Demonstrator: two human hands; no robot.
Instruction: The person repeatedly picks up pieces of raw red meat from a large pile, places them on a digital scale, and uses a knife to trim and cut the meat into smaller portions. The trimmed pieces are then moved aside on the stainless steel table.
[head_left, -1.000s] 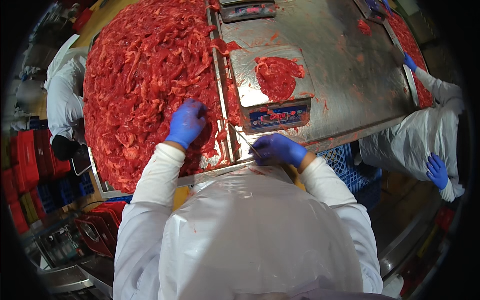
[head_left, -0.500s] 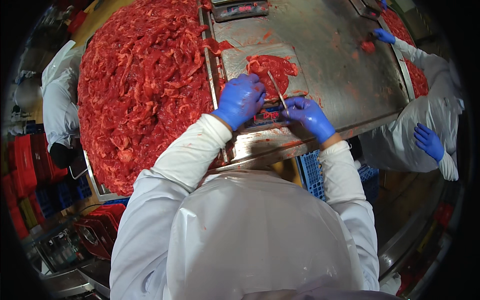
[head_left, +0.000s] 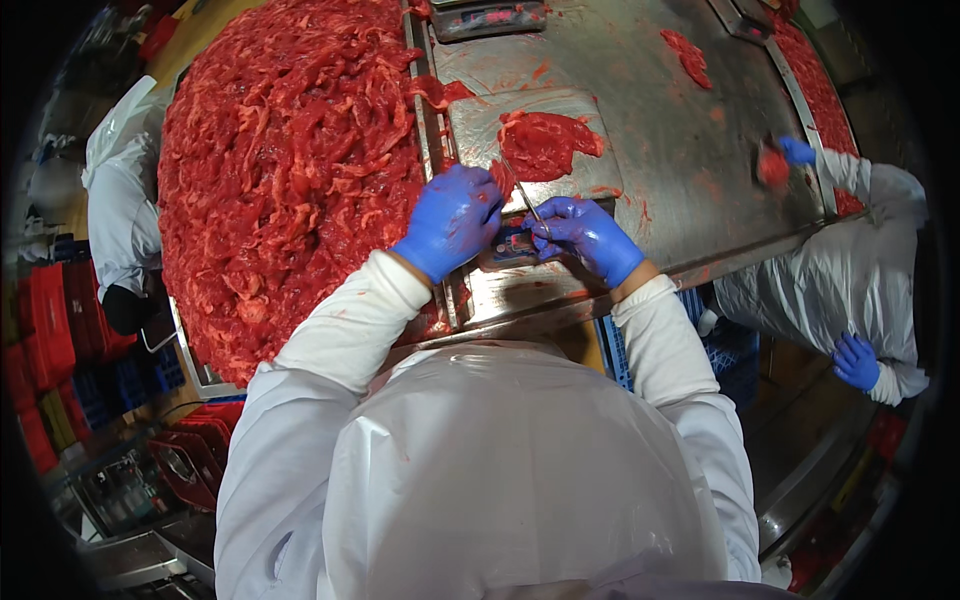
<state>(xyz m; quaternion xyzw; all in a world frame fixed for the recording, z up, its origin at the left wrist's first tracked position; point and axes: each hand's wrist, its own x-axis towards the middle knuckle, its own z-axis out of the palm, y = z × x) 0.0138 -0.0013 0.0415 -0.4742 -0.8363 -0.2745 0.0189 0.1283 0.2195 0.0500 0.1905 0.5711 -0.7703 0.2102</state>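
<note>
My blue-gloved left hand (head_left: 448, 222) pinches a small piece of red meat (head_left: 502, 176) at the near left corner of a steel scale pan (head_left: 570, 100). My blue-gloved right hand (head_left: 585, 235) grips a thin metal tool (head_left: 525, 200), apparently a knife, angled toward that piece. On the pan lies a larger flat piece of meat (head_left: 545, 145). The scale's red display (head_left: 512, 243) is partly hidden below my hands. To the left, a big heap of meat strips (head_left: 285, 170) fills a tray up to a steel divider.
A co-worker's gloved hand (head_left: 798, 150) at right is by a blurred red lump; another (head_left: 855, 362) hangs lower. A second co-worker (head_left: 125, 190) leans at left. Another scale (head_left: 485, 18) stands at the back. Blue crates (head_left: 615, 355) are under the table, red crates (head_left: 55, 310) at left.
Both hands first moved up to the scale; in the last half second they drew slightly back and left, the small piece now at my left fingertips. The co-worker's hand at right moved lower.
</note>
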